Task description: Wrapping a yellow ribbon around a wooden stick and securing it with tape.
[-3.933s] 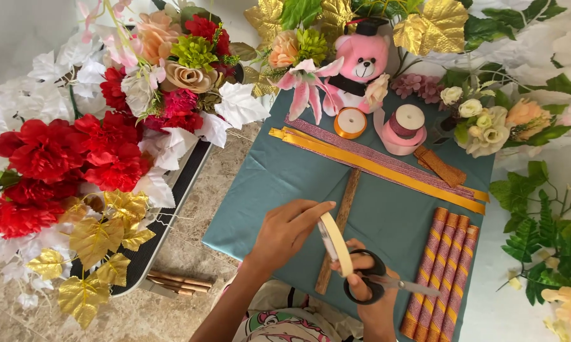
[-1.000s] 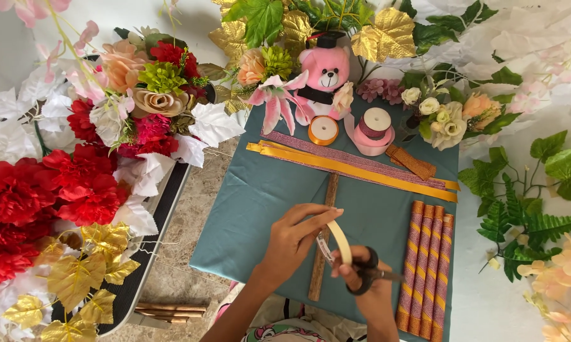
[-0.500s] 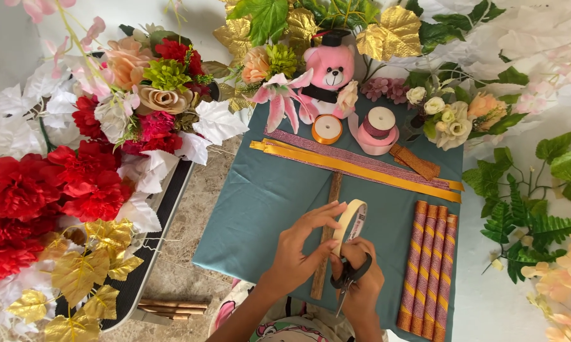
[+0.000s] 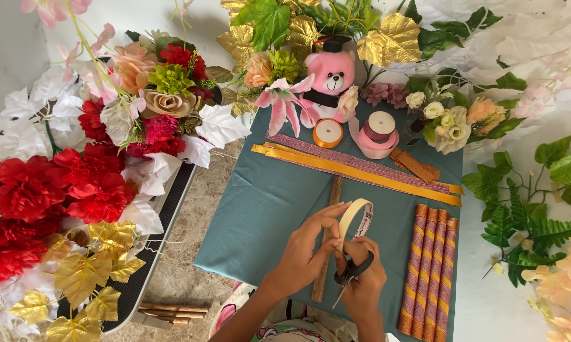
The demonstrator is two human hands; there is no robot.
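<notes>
1. Down at the near edge of the teal cloth (image 4: pixel 260 209), the left hand (image 4: pixel 307 250) is curling its fingers loosely, with the fingertips pinching the rim of a cream tape roll (image 4: pixel 355 218) and holding it upright on edge.
2. Just beside it, the right hand (image 4: pixel 365 282) is gripping black scissors (image 4: pixel 351 273), with fingers threaded through the handles and the blades pointing down toward the person; whether the blades are open cannot be told.
3. Both hands are touching each other at the roll, which is standing above the lower part of a wooden stick (image 4: pixel 327 244) lying lengthwise on the cloth.
4. To the right of the hands, four rolled tubes (image 4: pixel 430 269) with pink and orange spirals are lying side by side along the cloth's right edge.
5. Across the far part of the cloth, a gold ribbon strip (image 4: pixel 361 174) and a glittery pink strip (image 4: pixel 336 155) are running slantwise, crossing the top of the stick.
6. Beyond them, an orange ribbon spool (image 4: pixel 328 133) and a pink ribbon spool (image 4: pixel 377 134) are sitting near the far edge, in front of a pink teddy bear (image 4: pixel 332 79).
7. Artificial flowers are crowding round: red blooms (image 4: pixel 44 190) off the left edge, gold leaves (image 4: pixel 390 38) at the far edge, green ferns (image 4: pixel 520 228) off the right.
</notes>
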